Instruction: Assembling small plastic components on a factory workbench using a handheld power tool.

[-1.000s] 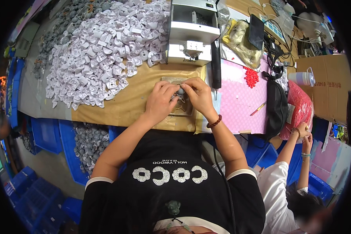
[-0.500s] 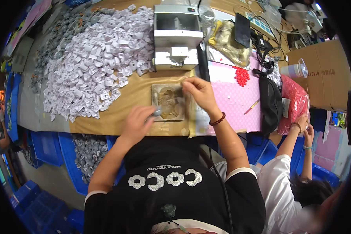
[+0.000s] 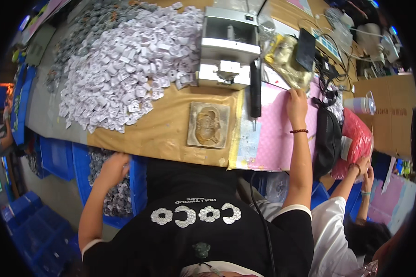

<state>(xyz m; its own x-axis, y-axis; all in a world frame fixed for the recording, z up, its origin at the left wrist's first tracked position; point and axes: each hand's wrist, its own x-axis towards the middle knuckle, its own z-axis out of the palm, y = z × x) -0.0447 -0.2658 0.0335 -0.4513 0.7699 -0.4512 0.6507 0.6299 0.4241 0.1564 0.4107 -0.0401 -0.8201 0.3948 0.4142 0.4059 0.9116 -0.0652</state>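
My left hand (image 3: 114,168) is low at the left, over a blue bin (image 3: 139,182) of grey parts (image 3: 118,198). Its fingers are blurred and partly hidden, so I cannot see whether they hold anything. On the right, my right hand (image 3: 297,105) reaches across the pink mat (image 3: 275,138) with its fingertips pinched together, where the small red pieces lay. The hand covers that spot, and what is between the fingers does not show. Between my hands a square metal mould-like block (image 3: 208,124) with a shaped hollow lies on the brown table covering, touched by neither hand.
A big heap of white plastic parts (image 3: 129,69) covers the left of the table, with grey parts behind. A metal machine (image 3: 230,46) stands at the back, a black rod-shaped tool (image 3: 255,87) beside it. A black pouch (image 3: 327,143) and co-worker's hands (image 3: 364,168) at a red bag (image 3: 356,143) are right.
My left hand has gone from the metal block, where it held a grey part, down left to the bin. My right hand has moved right onto the pink mat. The view has shifted slightly.
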